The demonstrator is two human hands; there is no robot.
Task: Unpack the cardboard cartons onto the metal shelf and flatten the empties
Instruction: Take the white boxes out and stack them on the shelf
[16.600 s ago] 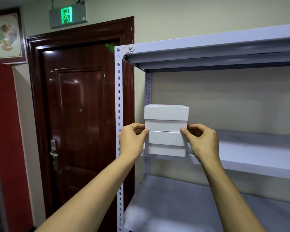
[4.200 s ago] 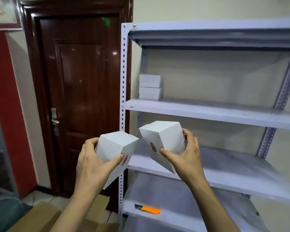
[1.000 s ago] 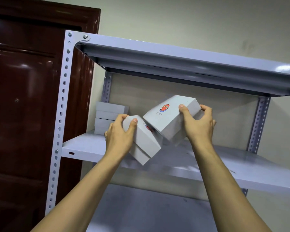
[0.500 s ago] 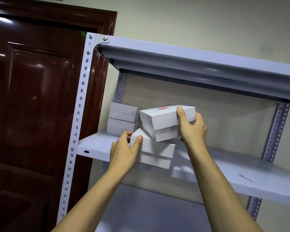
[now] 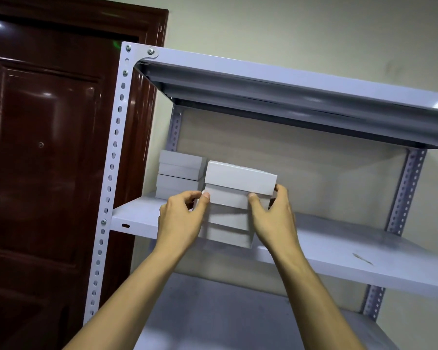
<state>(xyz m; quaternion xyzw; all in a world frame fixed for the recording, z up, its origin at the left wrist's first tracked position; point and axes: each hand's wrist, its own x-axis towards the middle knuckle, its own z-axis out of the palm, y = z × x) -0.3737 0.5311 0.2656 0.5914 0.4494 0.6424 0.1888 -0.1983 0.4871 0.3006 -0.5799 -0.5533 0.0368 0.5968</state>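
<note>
The left hand (image 5: 180, 218) and right hand (image 5: 273, 215) pinch opposite sides of 2 stacked white boxes (image 5: 235, 198) at the front edge of the metal shelf (image 5: 339, 251), long axis crosswise; another stack (image 5: 178, 173) sits behind-left.

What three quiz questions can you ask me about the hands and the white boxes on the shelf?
1. True or false: only one hand touches the front stack.
2. What stands left of the metal shelf? A a brown door; B a window; C a fridge.
3. Fill in: the shelf holds ___ stacks of white boxes.
Key: 1 false, the left hand and the right hand both hold it. 2 A. 3 two, counting the back stack.
</note>
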